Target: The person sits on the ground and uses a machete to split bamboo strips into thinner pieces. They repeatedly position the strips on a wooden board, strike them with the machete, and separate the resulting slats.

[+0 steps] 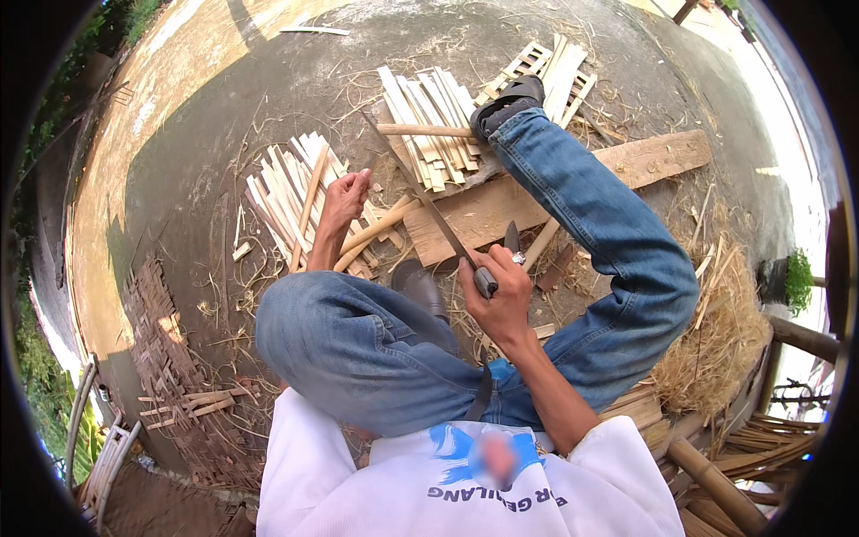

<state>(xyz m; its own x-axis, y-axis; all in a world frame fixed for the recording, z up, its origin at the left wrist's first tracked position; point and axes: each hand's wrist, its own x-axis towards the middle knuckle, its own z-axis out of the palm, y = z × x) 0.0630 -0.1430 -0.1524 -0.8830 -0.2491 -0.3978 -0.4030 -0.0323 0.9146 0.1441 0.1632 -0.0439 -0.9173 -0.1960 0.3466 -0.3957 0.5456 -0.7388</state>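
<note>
My right hand, with a ring on one finger, is closed round the dark grip of what looks like a handsaw. Its long, narrow blade slants away to the far left, over the wooden plank. Whether it has teeth is too small to tell. A dark pointed blade shows just beyond this hand; its lower part is hidden. My left hand is raised past my left knee, its fingers pinched together; I cannot make out anything between them. A thin bamboo stick lies by my right sandal, across pale strips.
Pale split strips lie in piles at the left and far middle. A slatted piece is beyond my foot. Fibre shavings heap at the right. Torn woven matting lies left; bamboo poles stand lower right.
</note>
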